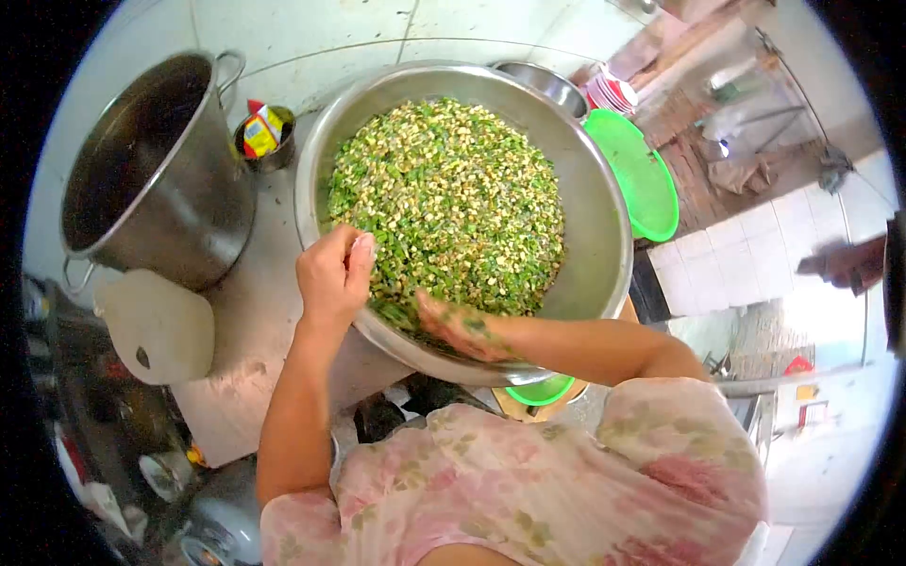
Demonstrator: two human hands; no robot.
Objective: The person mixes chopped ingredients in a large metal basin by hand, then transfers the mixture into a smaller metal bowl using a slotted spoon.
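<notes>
A large steel bowl (595,226) holds a chopped mix (453,189) of green leaves and pale bits. My left hand (335,272) is closed at the bowl's near left rim, its thumb on top; the rim passes under its fingers. Inside the bowl, at the near side, my right hand (462,330) lies low against the mix, with green bits stuck on it. Its fingers are blurred and partly covered by the mix, so whether they hold anything is unclear.
A tall steel pot (179,217) stands at the left, with a small tin (274,156) holding packets beside it. A whitish plastic container (156,325) sits nearer. Behind the bowl at the right are a green basket (632,174) and a metal bowl (552,85).
</notes>
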